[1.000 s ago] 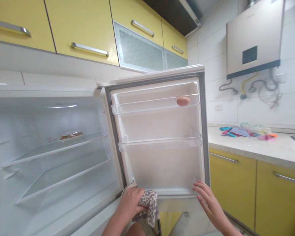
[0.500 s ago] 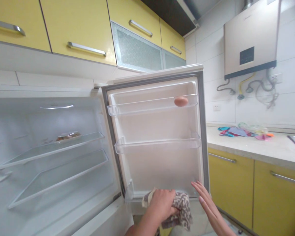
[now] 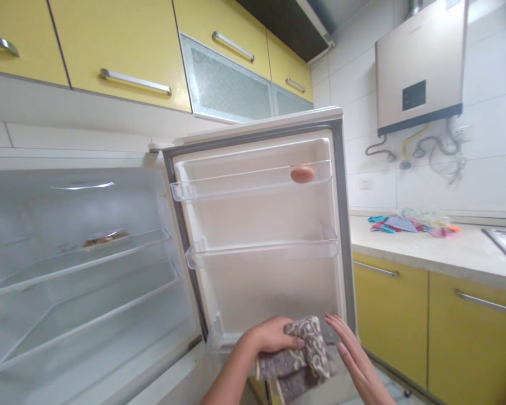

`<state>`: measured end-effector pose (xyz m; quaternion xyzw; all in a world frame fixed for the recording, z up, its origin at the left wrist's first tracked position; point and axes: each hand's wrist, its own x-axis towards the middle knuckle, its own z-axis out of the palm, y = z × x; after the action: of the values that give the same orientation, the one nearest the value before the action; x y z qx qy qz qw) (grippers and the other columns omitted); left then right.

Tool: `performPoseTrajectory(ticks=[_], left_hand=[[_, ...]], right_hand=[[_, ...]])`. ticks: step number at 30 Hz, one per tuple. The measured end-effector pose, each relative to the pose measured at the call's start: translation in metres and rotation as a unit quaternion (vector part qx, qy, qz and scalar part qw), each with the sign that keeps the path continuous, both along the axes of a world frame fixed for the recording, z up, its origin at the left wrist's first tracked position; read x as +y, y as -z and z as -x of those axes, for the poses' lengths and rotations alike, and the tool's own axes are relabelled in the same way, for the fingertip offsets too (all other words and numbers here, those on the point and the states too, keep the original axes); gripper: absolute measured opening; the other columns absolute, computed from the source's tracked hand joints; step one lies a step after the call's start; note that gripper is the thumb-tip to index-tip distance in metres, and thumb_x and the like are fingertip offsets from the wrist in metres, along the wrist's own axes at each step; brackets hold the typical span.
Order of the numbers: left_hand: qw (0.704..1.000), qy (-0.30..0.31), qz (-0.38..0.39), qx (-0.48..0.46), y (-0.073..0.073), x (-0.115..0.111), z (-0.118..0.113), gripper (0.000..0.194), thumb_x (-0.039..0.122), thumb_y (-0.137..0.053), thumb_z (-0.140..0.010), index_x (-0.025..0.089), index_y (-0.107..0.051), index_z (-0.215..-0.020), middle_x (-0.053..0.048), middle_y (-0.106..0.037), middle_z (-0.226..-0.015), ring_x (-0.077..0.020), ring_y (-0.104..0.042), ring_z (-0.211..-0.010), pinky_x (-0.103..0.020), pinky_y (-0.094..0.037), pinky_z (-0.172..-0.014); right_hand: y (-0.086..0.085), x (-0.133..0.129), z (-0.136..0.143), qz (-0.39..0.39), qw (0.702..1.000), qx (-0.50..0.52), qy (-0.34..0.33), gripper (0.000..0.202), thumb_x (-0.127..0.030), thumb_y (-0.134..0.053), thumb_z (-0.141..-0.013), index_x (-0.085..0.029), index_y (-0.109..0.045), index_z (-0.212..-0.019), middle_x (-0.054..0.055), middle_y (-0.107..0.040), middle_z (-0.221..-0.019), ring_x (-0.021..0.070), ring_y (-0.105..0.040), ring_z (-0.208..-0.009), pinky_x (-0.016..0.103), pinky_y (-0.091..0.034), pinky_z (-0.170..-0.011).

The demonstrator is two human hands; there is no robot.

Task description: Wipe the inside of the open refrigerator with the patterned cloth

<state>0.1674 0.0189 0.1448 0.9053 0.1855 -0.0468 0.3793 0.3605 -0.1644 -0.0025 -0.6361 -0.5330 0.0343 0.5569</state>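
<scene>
My left hand (image 3: 274, 336) is closed around a brown-and-cream patterned cloth (image 3: 307, 354), at the bottom of the open fridge door (image 3: 253, 214). Folds of the cloth hang below my fingers and cover part of the lowest door shelf (image 3: 225, 343). To the right of the cloth, my right hand (image 3: 349, 346) has its fingers stretched out and holds nothing. It is beside the door's lower right edge; whether it touches the door I cannot tell. In the clear top door shelf (image 3: 236, 184) lies a brown egg (image 3: 302, 174).
Left of the door is the fridge interior with glass shelves (image 3: 88, 253), one bearing a packaged food tray (image 3: 106, 238). Crumpled coloured cloths and plastic (image 3: 398, 224) lie on the countertop (image 3: 405, 247), near a sink (image 3: 504, 242). A water heater (image 3: 419, 73) hangs above.
My left hand has shifted slightly, and the cloth is now bunched further to the right and upward in its grip. My right hand has barely moved. The view has turned a little right.
</scene>
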Motion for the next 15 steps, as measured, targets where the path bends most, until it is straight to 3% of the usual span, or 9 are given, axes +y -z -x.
performPoseTrajectory(ticks=[2,6,9,12,15], left_hand=[[1.0,-0.025,-0.016,-0.001,-0.005,0.018,0.024,0.049,0.054,-0.066,-0.074,0.021,-0.073,-0.109,0.0,-0.076,-0.102,-0.0185,-0.062,-0.085,-0.031,-0.048,-0.081],[0.994,-0.069,-0.074,0.037,-0.022,0.049,0.073,0.039,0.049,-0.062,-0.076,0.019,-0.075,-0.097,0.0,-0.074,-0.083,-0.0174,-0.06,-0.072,-0.028,-0.045,-0.066],[0.984,-0.093,-0.14,0.055,-0.039,0.064,0.098,0.031,0.042,-0.058,-0.079,0.019,-0.074,-0.09,-0.001,-0.074,-0.082,-0.0192,-0.064,-0.074,-0.027,-0.046,-0.063],[0.964,-0.115,-0.234,0.057,-0.052,0.068,0.102,0.027,0.033,-0.057,-0.08,0.019,-0.073,-0.097,-0.006,-0.077,-0.098,-0.0256,-0.069,-0.093,-0.033,-0.05,-0.08],[0.936,-0.125,-0.325,0.05,-0.053,0.059,0.091,0.036,0.026,-0.05,-0.086,0.024,-0.067,-0.117,-0.012,-0.071,-0.124,-0.0324,-0.063,-0.119,-0.045,-0.044,-0.103]], right_hand=[[-0.001,0.0,0.001,0.006,1.0,-0.016,0.001,0.051,-0.048,-0.043,-0.1,-0.038,-0.046,-0.15,0.0,-0.042,-0.163,0.0224,-0.03,-0.154,0.048,-0.027,-0.124],[-0.005,0.001,0.005,-0.004,0.999,-0.024,0.028,0.05,-0.049,-0.044,-0.099,-0.036,-0.05,-0.148,0.001,-0.044,-0.161,0.0242,-0.033,-0.153,0.049,-0.03,-0.123],[-0.007,0.003,0.006,-0.013,0.999,-0.026,0.039,0.049,-0.05,-0.045,-0.099,-0.035,-0.053,-0.145,0.003,-0.046,-0.16,0.0258,-0.035,-0.152,0.052,-0.031,-0.122],[-0.007,0.006,0.006,-0.015,0.998,-0.038,0.042,0.048,-0.05,-0.046,-0.099,-0.035,-0.055,-0.144,0.004,-0.048,-0.158,0.0272,-0.036,-0.152,0.054,-0.031,-0.122],[-0.004,0.008,0.004,-0.021,0.997,-0.05,0.048,0.047,-0.049,-0.048,-0.098,-0.034,-0.057,-0.142,0.004,-0.05,-0.157,0.0281,-0.037,-0.151,0.054,-0.033,-0.121]])
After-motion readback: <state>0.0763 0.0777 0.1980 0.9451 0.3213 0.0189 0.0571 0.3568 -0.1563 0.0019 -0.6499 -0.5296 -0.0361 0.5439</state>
